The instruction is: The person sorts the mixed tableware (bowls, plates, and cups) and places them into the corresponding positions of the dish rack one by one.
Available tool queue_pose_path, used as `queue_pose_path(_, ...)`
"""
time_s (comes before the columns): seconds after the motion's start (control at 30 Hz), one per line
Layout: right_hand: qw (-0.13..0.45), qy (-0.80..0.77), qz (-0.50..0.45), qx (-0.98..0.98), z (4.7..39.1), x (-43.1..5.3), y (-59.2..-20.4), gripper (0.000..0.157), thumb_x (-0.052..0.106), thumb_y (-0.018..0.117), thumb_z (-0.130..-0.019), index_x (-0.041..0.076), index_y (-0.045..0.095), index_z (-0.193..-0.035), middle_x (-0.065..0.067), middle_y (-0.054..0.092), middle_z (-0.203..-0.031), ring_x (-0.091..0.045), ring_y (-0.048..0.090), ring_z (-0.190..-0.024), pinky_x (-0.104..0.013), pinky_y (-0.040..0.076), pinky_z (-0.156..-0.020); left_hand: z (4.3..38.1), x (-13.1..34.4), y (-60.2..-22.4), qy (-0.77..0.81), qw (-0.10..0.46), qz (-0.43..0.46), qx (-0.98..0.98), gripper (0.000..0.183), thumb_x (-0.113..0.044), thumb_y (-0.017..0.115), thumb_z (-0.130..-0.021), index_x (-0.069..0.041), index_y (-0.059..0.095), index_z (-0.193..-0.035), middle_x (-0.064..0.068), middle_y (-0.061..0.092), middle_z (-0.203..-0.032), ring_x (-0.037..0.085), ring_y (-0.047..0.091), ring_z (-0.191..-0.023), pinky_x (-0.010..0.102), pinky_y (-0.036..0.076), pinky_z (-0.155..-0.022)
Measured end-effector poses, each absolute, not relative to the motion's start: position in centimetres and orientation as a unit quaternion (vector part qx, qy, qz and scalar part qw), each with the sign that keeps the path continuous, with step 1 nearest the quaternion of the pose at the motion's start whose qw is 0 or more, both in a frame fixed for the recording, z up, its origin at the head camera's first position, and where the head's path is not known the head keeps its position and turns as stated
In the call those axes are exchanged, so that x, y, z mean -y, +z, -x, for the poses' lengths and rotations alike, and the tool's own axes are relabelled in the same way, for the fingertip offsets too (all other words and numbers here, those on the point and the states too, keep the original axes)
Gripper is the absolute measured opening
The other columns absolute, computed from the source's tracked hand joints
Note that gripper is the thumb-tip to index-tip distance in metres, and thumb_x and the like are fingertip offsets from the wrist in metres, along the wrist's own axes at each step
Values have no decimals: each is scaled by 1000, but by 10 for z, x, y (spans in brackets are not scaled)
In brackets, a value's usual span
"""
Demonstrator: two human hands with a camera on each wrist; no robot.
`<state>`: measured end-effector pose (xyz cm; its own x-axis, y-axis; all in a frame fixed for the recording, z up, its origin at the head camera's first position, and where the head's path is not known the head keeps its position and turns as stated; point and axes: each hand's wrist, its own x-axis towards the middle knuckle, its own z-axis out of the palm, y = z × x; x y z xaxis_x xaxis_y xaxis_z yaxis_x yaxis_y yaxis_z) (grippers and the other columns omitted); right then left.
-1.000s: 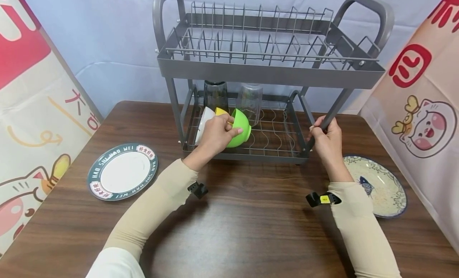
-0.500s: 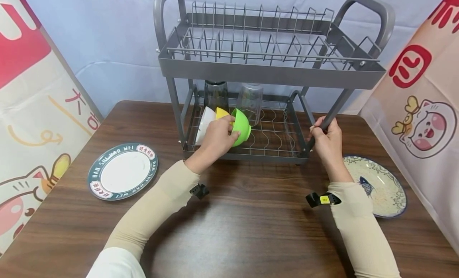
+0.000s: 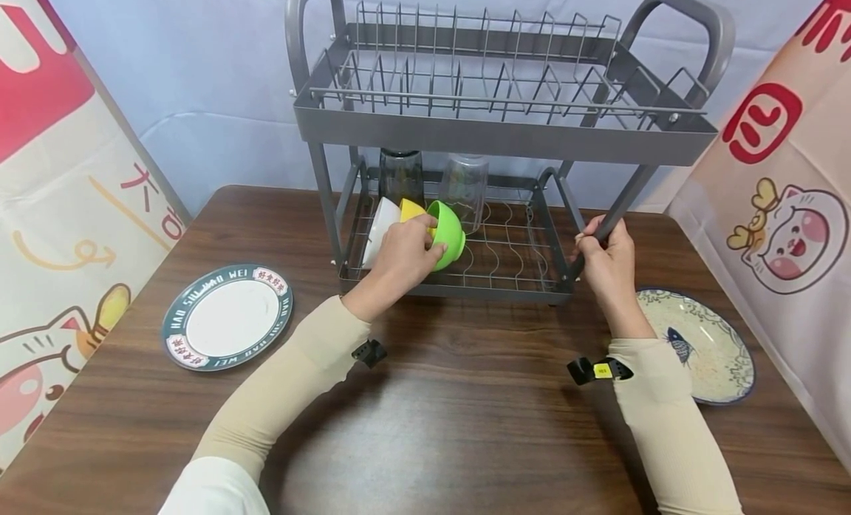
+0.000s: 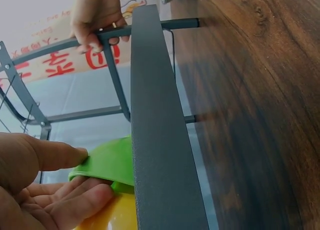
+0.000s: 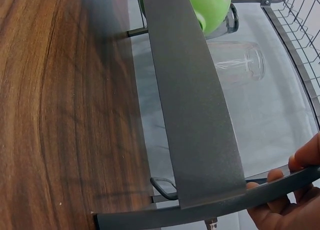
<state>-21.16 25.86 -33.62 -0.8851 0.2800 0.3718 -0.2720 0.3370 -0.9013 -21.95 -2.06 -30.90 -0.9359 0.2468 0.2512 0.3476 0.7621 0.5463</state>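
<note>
My left hand (image 3: pixel 402 253) pinches the rim of a green bowl (image 3: pixel 452 238) on the dish rack's lower tier, thumb outside and fingers inside, as the left wrist view shows. The bowl stands on its side, its base toward the right. To its left a yellow bowl (image 3: pixel 411 208) and a white bowl (image 3: pixel 381 230) stand tilted in a row, partly hidden by the hand. My right hand (image 3: pixel 608 262) grips the right front leg of the grey dish rack (image 3: pixel 505 136); in the right wrist view its fingers (image 5: pixel 274 177) curl round the bar.
Behind the bowls stand a dark glass (image 3: pixel 401 179) and a clear glass (image 3: pixel 465 190), both upside down. A green-rimmed plate (image 3: pixel 233 319) lies on the table at left, a fish-patterned plate (image 3: pixel 705 345) at right beside the right forearm. The rack's upper tier overhangs the lower one.
The left thumb has shifted on the green bowl, and the hand and bowl have moved very slightly. The right hand keeps its grip on the rack leg.
</note>
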Motion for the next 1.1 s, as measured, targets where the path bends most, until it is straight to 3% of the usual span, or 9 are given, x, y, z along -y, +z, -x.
queue_pose_path(0.13,242,573,0,783,211,-258,-336,8,-3,46,-90,4,47,-93,-13,50,-73,-18,54,-62,-27,47,-58,218,24,-304,-289,58,173,940,35,-20,66,-87,-1,59,-115,5,66,-81,17,58,-74,30,46,-63)
queue_pose_path(0.37,238,581,0,778,210,-257,-335,9,-3,45,-90,5,47,-93,-13,49,-75,-22,54,-63,-27,47,-58,215,36,-289,-234,-36,244,941,27,-26,70,-84,-6,58,-97,3,54,-70,17,49,-65,29,40,-58)
queue_pose_path(0.63,241,584,-3,775,210,-257,-334,9,-3,45,-90,5,48,-92,-16,49,-74,-22,54,-62,-28,47,-58,211,50,-285,-186,-108,288,933,37,-30,72,-82,-5,54,-102,3,43,-71,18,44,-68,30,37,-62)
queue_pose_path(0.83,244,582,2,776,209,-258,-333,10,-3,45,-90,6,48,-91,-11,50,-76,-17,54,-61,-27,47,-58,209,57,-283,-151,-123,316,928,37,-31,71,-83,-5,55,-104,2,41,-73,19,42,-72,31,35,-65)
queue_pose_path(0.97,242,581,2,777,209,-258,-333,9,-3,45,-90,6,48,-91,-12,50,-75,-20,54,-62,-27,48,-58,207,61,-285,-137,-120,330,926,47,-32,70,-84,-4,53,-117,6,52,-86,20,46,-80,33,38,-71)
queue_pose_path(1.1,240,580,2,778,209,-258,-334,9,-3,46,-90,6,48,-91,-11,51,-74,-20,54,-62,-27,48,-58,203,67,-290,-122,-118,347,922,59,-32,70,-84,-2,49,-129,9,57,-113,20,50,-97,34,41,-85)
